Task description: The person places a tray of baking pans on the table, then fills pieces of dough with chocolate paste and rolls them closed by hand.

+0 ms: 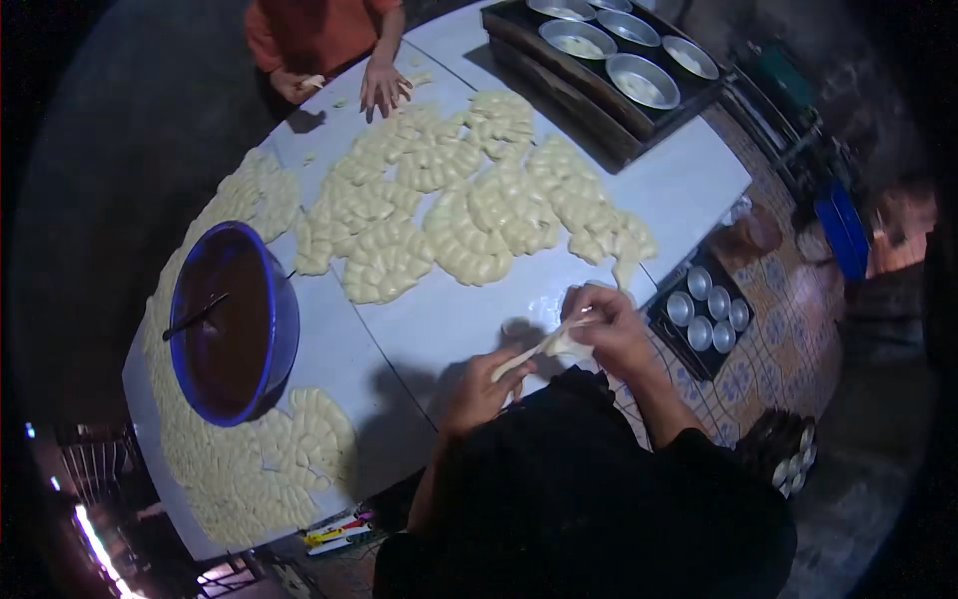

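Between my two hands, near the table's front edge, a strip of pale dough (539, 351) is stretched. My left hand (486, 387) pinches its left end, and my right hand (607, 326) grips the other end, where a wider flap of dough hangs below the fingers. Beyond my hands, flattened pieces of dough (469, 235) lie in overlapping clusters on the white table (399, 344). The nearest of these to my right hand is a loose dough tip (626, 270) at the cluster's right end.
A blue basin (286, 319) of brown liquid with a dark-handled utensil stands at left, among more dough pieces (309, 439). Across the table are a co-worker's hands (382, 88). A dark tray (639, 125) with round metal tins sits at the far right; another tin tray (704, 364) is lower right.
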Action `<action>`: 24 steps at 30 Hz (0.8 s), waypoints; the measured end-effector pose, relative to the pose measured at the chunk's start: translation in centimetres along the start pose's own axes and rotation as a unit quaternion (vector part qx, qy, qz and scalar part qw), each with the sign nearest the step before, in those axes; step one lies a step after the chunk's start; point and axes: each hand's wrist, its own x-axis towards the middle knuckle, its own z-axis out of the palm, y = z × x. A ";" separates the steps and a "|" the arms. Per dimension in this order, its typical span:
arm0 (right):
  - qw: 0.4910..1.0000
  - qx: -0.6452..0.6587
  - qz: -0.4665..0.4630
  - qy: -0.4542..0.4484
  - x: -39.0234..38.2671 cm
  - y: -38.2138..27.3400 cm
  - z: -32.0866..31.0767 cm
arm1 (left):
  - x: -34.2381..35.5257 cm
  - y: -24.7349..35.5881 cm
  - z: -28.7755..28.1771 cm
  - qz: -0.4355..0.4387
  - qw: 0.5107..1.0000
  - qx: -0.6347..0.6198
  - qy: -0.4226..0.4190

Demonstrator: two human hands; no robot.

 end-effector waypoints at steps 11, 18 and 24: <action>0.852 -0.513 -0.084 -0.063 2.4 6.7 1.0 | -2.9 -3.4 -2.8 0.136 0.815 -0.519 0.219; 0.932 -0.318 -0.064 -0.161 3.4 6.6 8.7 | -1.8 -2.0 0.1 0.218 0.821 -0.386 0.359; 0.917 -0.344 -0.073 -0.189 5.1 6.5 9.3 | -3.5 -3.2 0.2 0.143 0.858 -0.101 0.483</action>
